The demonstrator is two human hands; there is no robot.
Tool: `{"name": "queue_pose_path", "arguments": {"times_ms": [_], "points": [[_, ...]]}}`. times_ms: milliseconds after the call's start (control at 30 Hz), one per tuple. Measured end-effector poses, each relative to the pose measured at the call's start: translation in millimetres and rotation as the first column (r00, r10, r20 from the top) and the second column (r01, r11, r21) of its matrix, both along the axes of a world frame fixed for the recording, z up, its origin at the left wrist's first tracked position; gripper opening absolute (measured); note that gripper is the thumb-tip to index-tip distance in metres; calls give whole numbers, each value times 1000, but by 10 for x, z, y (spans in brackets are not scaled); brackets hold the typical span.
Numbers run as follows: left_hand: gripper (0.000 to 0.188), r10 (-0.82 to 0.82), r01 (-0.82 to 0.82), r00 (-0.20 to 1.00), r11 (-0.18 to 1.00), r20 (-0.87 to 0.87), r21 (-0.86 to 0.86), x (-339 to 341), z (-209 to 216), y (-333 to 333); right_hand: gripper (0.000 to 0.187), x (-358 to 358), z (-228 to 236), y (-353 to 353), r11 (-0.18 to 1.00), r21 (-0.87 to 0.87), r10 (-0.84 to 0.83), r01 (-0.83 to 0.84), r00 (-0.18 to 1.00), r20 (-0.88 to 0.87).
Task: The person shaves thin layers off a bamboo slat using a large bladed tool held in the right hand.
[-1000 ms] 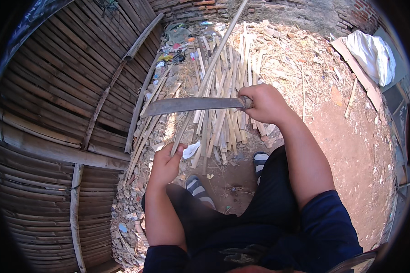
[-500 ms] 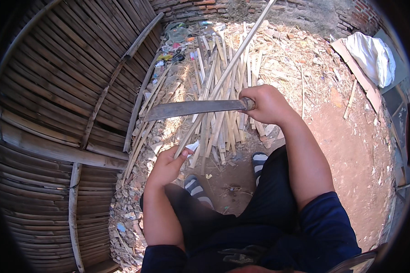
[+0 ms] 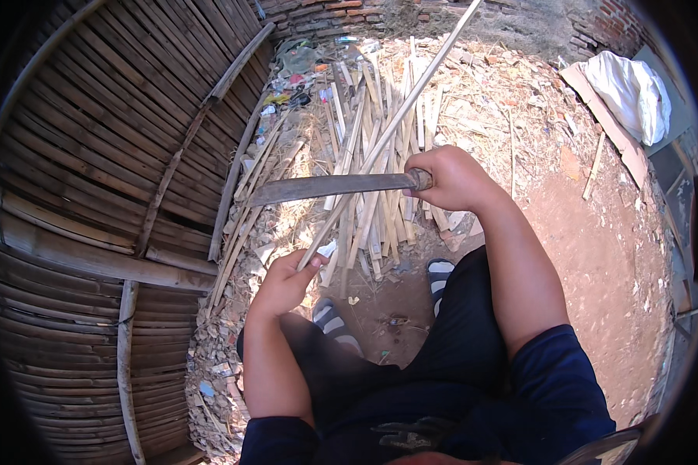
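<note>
My right hand (image 3: 450, 178) is wrapped round the handle of a machete (image 3: 326, 187), whose dark, broad blade points left. In my left hand (image 3: 285, 280) is the near end of a long, pale bamboo strip (image 3: 411, 97), which slants up and away to the right. The blade lies across the strip in the picture; I cannot tell whether the two touch. Beneath them, a loose pile of split bamboo strips (image 3: 380, 225) lies on the ground.
A bamboo-slat wall (image 3: 77, 132) rises on the left. At the far side stands a brick wall (image 3: 349, 17). A white sack (image 3: 628, 93) lies far right by a brown board (image 3: 609, 128). Rubble and litter (image 3: 287, 89) cover ground around the pile. My feet (image 3: 337, 322) are near the pile's end.
Hardly anything differs. The far part of the bamboo strip has shifted slightly right, and the machete's blade sits a touch differently over it; both hands keep their hold.
</note>
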State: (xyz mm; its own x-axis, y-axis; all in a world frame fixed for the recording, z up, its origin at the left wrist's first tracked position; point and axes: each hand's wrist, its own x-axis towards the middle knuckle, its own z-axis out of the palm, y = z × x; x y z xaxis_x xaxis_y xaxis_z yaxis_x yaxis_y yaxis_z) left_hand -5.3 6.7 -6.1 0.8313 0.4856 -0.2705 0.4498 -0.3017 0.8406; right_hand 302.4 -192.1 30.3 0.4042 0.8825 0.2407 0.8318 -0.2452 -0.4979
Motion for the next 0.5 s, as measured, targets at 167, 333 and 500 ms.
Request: {"name": "queue_pose_path", "arguments": {"times_ms": [167,333,500], "points": [[30,-4,6,999,1000,-52,28,14,22,7,33,497,-107,-73,956,-7,-282,294,907,-314],[31,-16,16,1000,999,12,50,19,-44,37,34,327,-61,-58,962,-23,-265,274,901,-345],[31,-18,18,1000,1000,23,11,-16,-83,54,31,36,-57,22,998,-35,45,-43,997,57]]}}
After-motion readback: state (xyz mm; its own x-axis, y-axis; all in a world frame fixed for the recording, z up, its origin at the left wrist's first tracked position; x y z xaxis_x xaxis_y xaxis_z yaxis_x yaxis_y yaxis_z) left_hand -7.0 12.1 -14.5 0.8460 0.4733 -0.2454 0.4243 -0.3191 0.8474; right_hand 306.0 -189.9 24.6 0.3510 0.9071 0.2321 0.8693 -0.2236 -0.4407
